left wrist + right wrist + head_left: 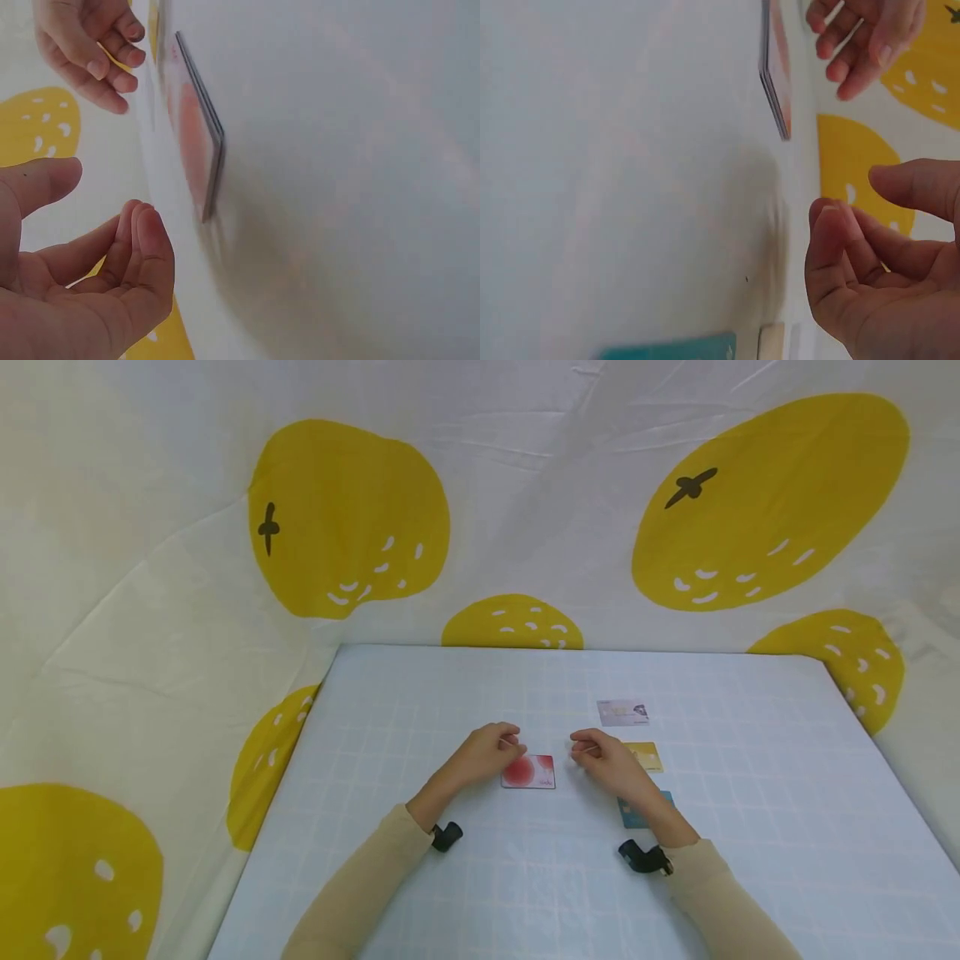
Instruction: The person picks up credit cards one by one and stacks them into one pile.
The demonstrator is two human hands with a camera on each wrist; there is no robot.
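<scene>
A small stack of cards (534, 773) lies on the table, its top card white with red circles. Seen from the side in the left wrist view, the stack (196, 142) shows more than one layer at its edge. My left hand (484, 755) hovers at the stack's left end, fingers loosely bent and a gap between thumb and fingertips. To the right of the stack, my right hand (611, 770) is held in much the same way, apart from it. Neither hand holds anything. Under the right hand and forearm, a yellow card (649, 758) and a teal card (632, 816) are partly hidden.
Beyond the right hand lies a silver-grey card (622, 713), in a column with the yellow and teal ones. A pale checked cloth (480, 893) covers the table. Behind and to the left hangs a white curtain (525, 527) printed with yellow fruit.
</scene>
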